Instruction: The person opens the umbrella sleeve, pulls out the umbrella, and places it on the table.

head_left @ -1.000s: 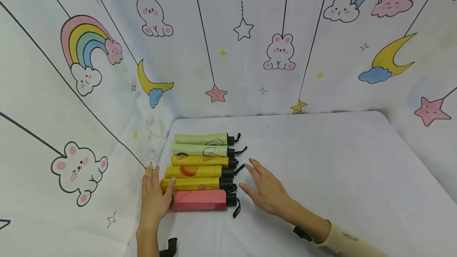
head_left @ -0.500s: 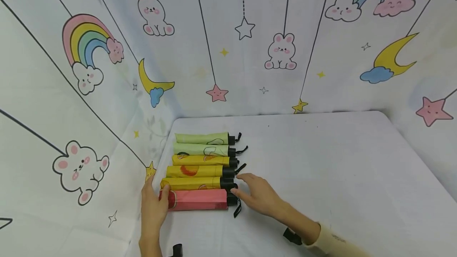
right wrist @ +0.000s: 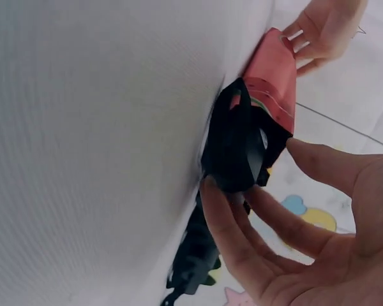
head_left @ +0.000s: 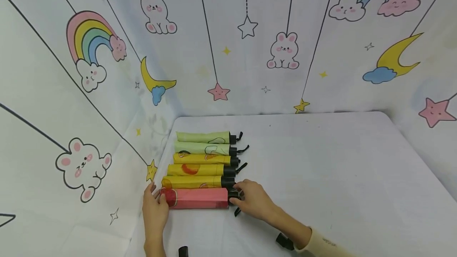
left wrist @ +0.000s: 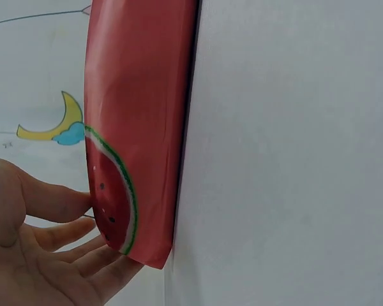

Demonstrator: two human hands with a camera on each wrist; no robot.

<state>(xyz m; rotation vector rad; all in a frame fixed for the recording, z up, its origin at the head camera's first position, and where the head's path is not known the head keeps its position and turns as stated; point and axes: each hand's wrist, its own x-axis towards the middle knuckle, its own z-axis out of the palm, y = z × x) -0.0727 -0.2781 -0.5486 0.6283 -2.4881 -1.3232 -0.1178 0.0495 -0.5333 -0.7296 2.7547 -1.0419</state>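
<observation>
A folded red umbrella (head_left: pixel 200 198) with a watermelon print lies nearest me in a row of folded umbrellas. My left hand (head_left: pixel 155 207) holds its left end; in the left wrist view, thumb and fingers curve about the end beside the printed watermelon slice (left wrist: pixel 115 197). At the other end, my right hand (head_left: pixel 255 199) pinches the black handle (right wrist: pixel 226 146), with the thumb on one side and fingers on the other. A wrist strap hangs from that handle, partly hidden by the right hand in the head view. Just behind the red umbrella lies a yellow umbrella (head_left: pixel 192 182).
Two more yellow umbrellas (head_left: pixel 196 169) and two pale green umbrellas (head_left: pixel 201 148) lie side by side farther back, handles to the right. White cloth covers the table (head_left: pixel 321 169). A printed curtain (head_left: pixel 200 50) stands behind and on the left.
My right hand has come down and left onto the red umbrella's handle. My left hand has drawn back toward me and its fingers have closed in at the umbrella's left end.
</observation>
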